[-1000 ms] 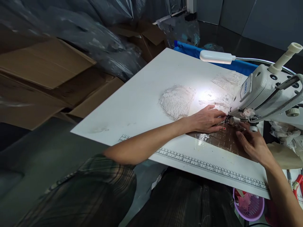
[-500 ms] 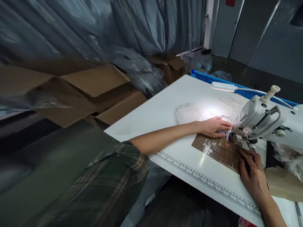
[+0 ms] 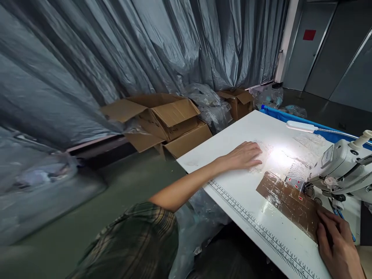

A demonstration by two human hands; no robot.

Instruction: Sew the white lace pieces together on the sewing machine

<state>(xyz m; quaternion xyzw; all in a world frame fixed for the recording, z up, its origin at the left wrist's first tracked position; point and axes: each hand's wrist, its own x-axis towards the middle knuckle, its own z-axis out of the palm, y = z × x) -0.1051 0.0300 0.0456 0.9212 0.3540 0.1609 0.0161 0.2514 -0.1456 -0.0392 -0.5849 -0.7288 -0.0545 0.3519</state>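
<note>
My left hand (image 3: 245, 155) lies palm down on the white table, fingers stretched out, over the near edge of some white lace (image 3: 266, 149). Part of that lace is hidden under the fingers. A further bit of lace (image 3: 298, 171) lies close to the needle area of the white sewing machine (image 3: 334, 162). My right hand (image 3: 338, 240) rests on the right end of a brown, shiny, creased flat sheet (image 3: 287, 201) in front of the machine. Its thumb is apart from the other fingers, and I see nothing lifted in it. Small red marks show on the sheet.
A lamp (image 3: 300, 126) lights the white table (image 3: 226, 141), which has a printed ruler (image 3: 255, 228) along its near edge. Blue-handled scissors or a similar tool (image 3: 338, 213) lie beyond my right hand. Open cardboard boxes (image 3: 171, 116) and plastic bags stand on the floor behind.
The view has swung left. My left hand has moved back from beside the needle to the lace on the left. My right hand stays at the brown sheet's right end.
</note>
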